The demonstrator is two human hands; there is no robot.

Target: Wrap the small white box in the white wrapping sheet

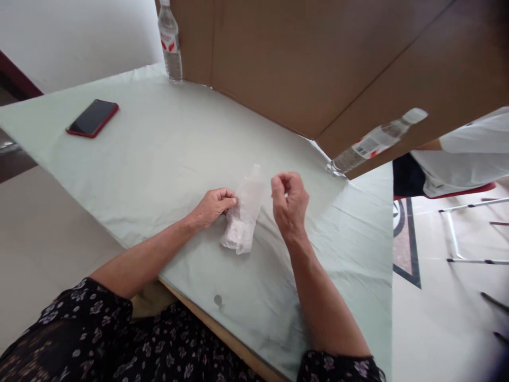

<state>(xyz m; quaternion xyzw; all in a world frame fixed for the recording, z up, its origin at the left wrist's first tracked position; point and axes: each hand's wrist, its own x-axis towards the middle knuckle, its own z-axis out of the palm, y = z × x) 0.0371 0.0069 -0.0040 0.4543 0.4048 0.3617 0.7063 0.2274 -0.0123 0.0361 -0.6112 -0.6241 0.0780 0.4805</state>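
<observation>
A small clear plastic bag with pale crumpled contents lies on the pale green tablecloth in front of me. My left hand pinches the bag's left edge with curled fingers. My right hand hovers just right of the bag, raised off the cloth, fingers curled with thumb and forefinger pinched together; whether anything is between them is too small to see.
A red-cased phone lies at the far left of the table. One water bottle stands at the back; another bottle stands at the right by a brown cardboard partition. Beyond it a person in white sits.
</observation>
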